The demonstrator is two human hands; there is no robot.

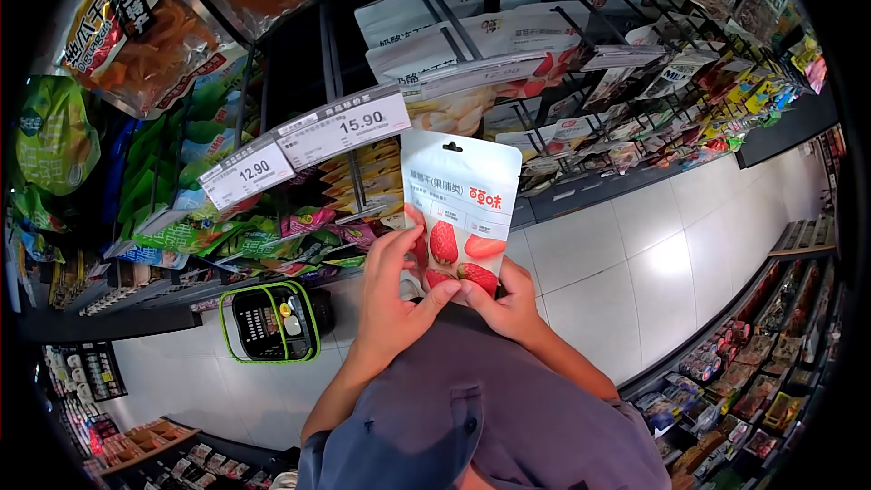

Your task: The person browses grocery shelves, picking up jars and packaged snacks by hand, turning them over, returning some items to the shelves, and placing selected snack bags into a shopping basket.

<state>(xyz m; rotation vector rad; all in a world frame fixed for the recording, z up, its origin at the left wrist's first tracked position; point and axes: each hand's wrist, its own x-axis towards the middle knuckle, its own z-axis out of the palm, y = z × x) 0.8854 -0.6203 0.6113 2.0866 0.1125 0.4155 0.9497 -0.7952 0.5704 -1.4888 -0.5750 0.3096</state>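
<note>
Tiled store floor [626, 263] at right; strawberry pouch [467, 191] mid-frame, left hand [390, 290] and right hand [510, 307] clamped on its lower half, probably light, flexible, slick, best held by side edges

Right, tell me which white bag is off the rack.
The strawberry-print bag, held in the left hand and right hand; other white bags are racked.

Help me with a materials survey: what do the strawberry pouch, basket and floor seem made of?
Strawberry pouch: likely matte plastic film or laminate, by its thin edges and punched hang hole. Basket: probably moulded plastic, by its slotted black base and green rim; finish unclear. Floor: glossy tile, perhaps ceramic or stone, with straight joints and a bright reflection.
</note>
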